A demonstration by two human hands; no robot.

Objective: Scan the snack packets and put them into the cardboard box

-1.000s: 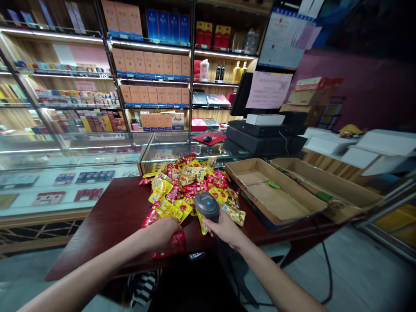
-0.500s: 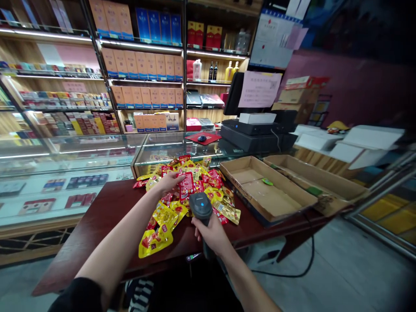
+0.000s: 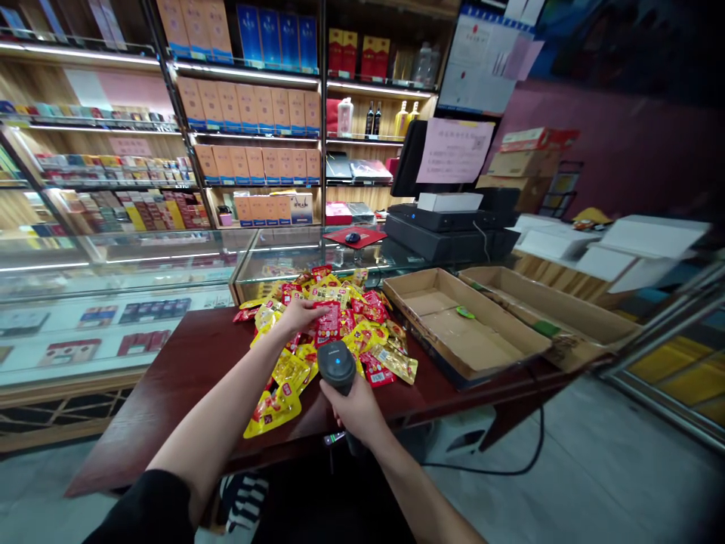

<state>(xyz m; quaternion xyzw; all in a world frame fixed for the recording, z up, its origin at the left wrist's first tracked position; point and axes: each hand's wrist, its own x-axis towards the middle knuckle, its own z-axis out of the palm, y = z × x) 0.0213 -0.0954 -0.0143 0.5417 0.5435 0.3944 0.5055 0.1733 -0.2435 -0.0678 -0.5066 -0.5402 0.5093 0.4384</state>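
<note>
My left hand (image 3: 300, 316) pinches the upper edge of a red snack packet (image 3: 329, 322), its printed back turned up. That packet is held over a heap of yellow, red and gold snack packets (image 3: 291, 368) on a dark red table (image 3: 192, 363). In my right hand (image 3: 356, 406) is a black barcode scanner (image 3: 336, 364), gripped round the handle, with a small blue light lit on its top. The scanner's head is just below the red packet and points toward it. Most of its handle is hidden by my fingers.
Two shallow cardboard boxes stand to the right; the nearer box (image 3: 419, 332) has a small green packet (image 3: 465, 312) inside. Behind them are a cash register (image 3: 436, 238) and monitor. A glass counter (image 3: 186, 261) runs along the back left, before shelves of boxes. A cable (image 3: 510, 472) hangs below the table.
My right hand has moved the scanner slightly left. My left hand and the red packet have shifted a little to the right, and the packet is still held.
</note>
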